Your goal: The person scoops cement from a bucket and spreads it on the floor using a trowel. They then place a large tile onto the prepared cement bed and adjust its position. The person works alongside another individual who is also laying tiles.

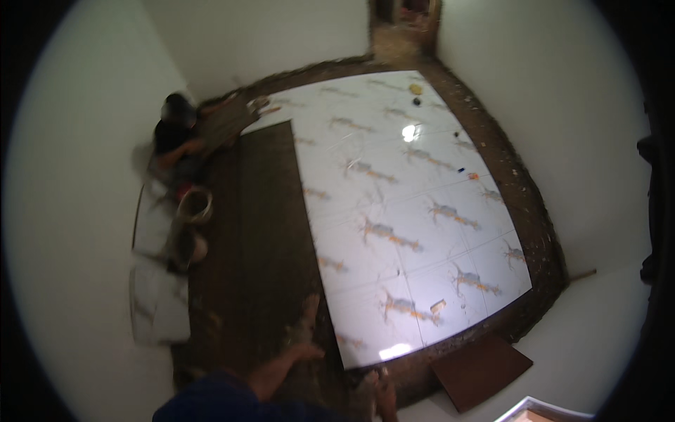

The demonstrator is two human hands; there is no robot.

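My left hand (306, 352) reaches in from the lower edge below a blue sleeve, over the dark bare floor (267, 225). Its fingers are blurred, and no held thing shows. Just beyond it is a dusty limb, probably my foot (308, 316). What looks like my right hand (386, 395) hangs low at the lower edge, beside another dusty foot-like shape (366, 394); its fingers are too unclear to read. Both hands are near the close corner of the glossy white floor tiles (365, 281), which carry a grey and orange pattern.
At the far left a person in dark clothes (176, 137) crouches by a dark board-like surface (225, 123). Buckets (195, 205) and loose white tiles (162, 309) line the left wall. A reddish-brown panel (481, 371) lies at lower right. Small items, including a yellow one (415, 89), dot the tiles.
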